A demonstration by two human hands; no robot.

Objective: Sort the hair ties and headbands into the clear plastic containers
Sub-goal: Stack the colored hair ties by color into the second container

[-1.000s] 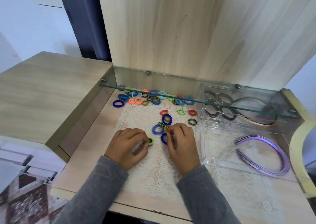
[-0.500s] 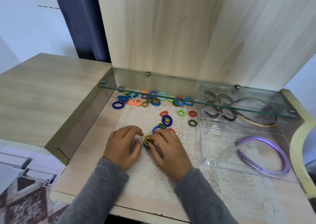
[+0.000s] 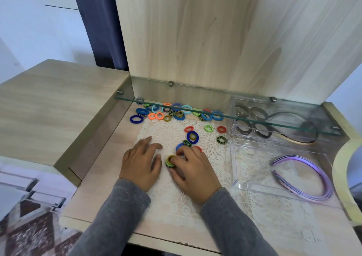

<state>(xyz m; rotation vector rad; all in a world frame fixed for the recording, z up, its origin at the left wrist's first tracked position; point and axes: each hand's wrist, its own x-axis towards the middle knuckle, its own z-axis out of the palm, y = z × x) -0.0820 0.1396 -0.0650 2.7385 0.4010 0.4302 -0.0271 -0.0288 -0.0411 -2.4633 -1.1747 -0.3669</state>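
Head view: right-hand grip (image 3: 193, 169) around stacked ties (image 3: 170, 160), left hand (image 3: 140, 161) flat, loose ties (image 3: 188, 136) beyond

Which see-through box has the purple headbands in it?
The nearer clear box, with the purple headbands lying inside. The box behind it, under the glass shelf, holds grey hair ties instead.

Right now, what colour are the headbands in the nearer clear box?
Light purple. The headbands lie in the nearer clear box, and the head view shows them best.

Pale wooden desk (image 3: 101, 177), lace mat (image 3: 176, 206) spread across it.
Loose hair ties (image 3: 142, 111) crowd the back edge; clear containers (image 3: 235, 183) sit right.
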